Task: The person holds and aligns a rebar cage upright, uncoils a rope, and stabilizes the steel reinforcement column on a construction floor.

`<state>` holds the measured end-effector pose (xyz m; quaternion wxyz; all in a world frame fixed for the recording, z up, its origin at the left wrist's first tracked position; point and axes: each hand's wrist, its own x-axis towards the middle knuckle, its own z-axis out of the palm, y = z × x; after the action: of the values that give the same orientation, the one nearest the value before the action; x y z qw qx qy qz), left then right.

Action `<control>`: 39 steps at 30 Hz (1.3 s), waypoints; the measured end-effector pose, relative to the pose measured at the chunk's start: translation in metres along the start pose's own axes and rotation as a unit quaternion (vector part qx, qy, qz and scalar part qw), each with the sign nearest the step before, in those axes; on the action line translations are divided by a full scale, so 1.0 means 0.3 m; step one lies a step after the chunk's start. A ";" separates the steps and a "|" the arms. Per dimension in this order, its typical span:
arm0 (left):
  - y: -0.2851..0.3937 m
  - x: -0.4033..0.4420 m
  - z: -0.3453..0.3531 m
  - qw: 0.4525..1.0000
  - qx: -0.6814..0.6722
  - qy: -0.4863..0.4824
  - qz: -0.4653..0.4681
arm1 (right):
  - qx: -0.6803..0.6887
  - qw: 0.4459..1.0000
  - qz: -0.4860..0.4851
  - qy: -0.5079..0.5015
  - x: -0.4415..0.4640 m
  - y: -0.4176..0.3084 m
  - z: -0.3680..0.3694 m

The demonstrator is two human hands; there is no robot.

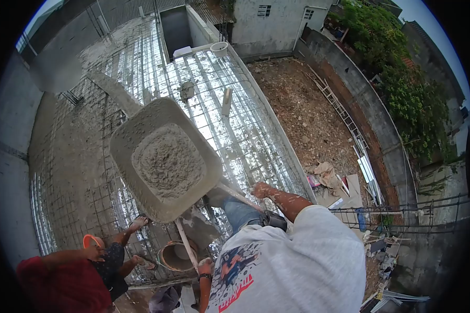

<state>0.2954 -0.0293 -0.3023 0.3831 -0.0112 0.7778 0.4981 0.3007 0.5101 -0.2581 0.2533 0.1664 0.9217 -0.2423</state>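
Observation:
A wheelbarrow (125,138) stands before me, its grey tray caked with mortar. Inside lies a heap of wet concrete (169,161). My left hand (206,266), a dark band at its wrist, is closed around the end of the left handle (185,240). Near the other handle (238,195) is my right hand (263,190), fingers curled; it appears just beside that handle, and what it holds, if anything, is hidden. A bucket (173,255) stands by the left handle. At lower left a co-worker in a red shirt (65,279) holds an orange container (93,241).
Steel mesh (240,125) covers the shiny decking, with wet concrete (68,151) spread at left. A wooden piece (226,101) lies on the mesh. A white bucket (219,49) stands near an opening (176,34). Beyond the slab edge, a ladder (339,107) lies on lower ground.

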 end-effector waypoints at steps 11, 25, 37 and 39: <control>-0.253 -0.225 0.070 0.915 -0.134 0.165 -0.342 | -0.280 0.932 -0.191 -0.131 0.182 -0.182 -0.111; -0.324 -0.266 0.352 0.938 0.323 0.038 -0.122 | -0.142 0.949 -0.198 -0.197 0.458 -0.448 -0.040; -0.314 -0.450 0.417 0.779 -0.468 0.327 -0.260 | -0.282 0.895 -0.268 -0.218 0.356 -0.784 -0.064; -0.282 -0.447 0.414 0.807 -0.412 0.343 -0.248 | -0.274 0.908 -0.220 -0.227 0.390 -0.761 -0.020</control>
<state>0.4965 -0.0234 -0.3118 0.1616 -0.5303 0.5508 0.6239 0.1049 0.3460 -0.2351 0.4312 -0.1760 0.8828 -0.0612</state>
